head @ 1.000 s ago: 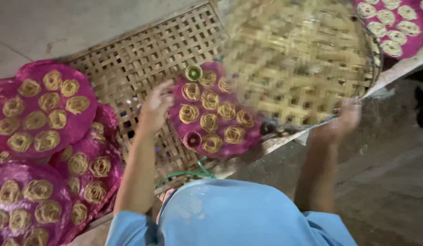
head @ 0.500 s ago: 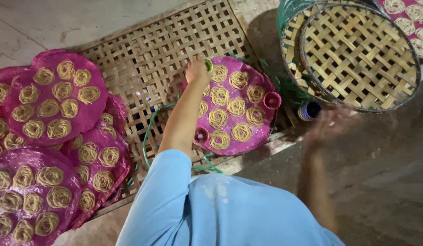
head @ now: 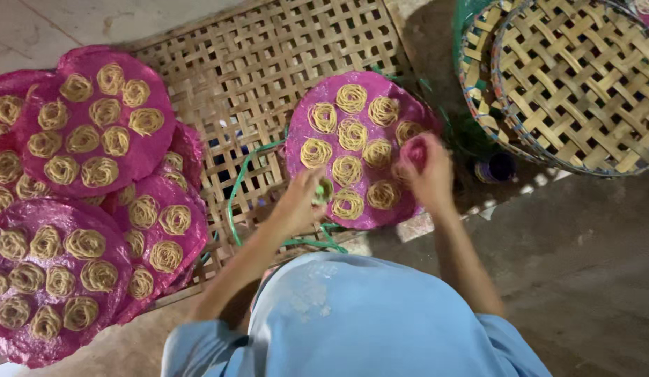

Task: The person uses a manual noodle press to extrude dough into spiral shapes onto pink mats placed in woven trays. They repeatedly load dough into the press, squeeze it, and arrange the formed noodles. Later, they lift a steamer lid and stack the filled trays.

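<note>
Round magenta tray point(head: 359, 150) of noodle coils lies just ahead of both hands | left hand point(head: 302, 202) closed on greenish mould at near rim | right hand point(head: 425, 171) nearer, grips pink mould point(head: 415, 152) over right edge.

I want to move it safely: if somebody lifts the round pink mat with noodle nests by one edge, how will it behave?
The mat looks thin, so it would probably sag. The nests seem to lie loose and might slide off. They look like fine coiled strands, likely fragile.
</note>
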`<state>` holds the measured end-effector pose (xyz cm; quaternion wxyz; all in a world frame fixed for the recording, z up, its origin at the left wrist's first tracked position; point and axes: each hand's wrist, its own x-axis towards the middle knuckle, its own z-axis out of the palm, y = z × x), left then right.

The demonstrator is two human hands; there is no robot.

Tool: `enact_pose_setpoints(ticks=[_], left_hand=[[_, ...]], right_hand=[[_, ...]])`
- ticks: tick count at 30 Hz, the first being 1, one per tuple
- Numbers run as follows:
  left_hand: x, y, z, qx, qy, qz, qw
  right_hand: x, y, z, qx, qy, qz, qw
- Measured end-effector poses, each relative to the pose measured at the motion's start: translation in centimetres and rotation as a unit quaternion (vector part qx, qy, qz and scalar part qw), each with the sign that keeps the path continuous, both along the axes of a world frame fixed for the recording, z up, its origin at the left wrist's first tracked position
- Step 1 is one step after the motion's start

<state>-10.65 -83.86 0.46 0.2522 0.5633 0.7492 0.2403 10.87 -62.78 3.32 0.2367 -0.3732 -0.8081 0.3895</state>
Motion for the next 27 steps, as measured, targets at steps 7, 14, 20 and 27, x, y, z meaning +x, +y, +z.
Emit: enact_pose_setpoints(ticks=[7,14,20,27], left_hand=[[1.7,-2.0,-2.3,0.087,0.023,0.060,0.994],[4.5,0.8,0.6,0.170,-0.187,0.033,0.967],[1.7,1.4,-0.2,0.116,-0.016,0.155,0.981],[-3.9,2.7,-4.1,0.035,0.083,0.250,0.964]], right_hand=[[-5.4,-9.5,0.3,0.031,0.016,0.257,0.966],[1.2,-4.9,-0.9,-0.039,0.028,0.043,0.998],[11.1,3.2,-1.2,0.232,-0.026,-0.288,0.929],[9.8,4.6,1.5,0.187,-0.108,-0.279,0.936]])
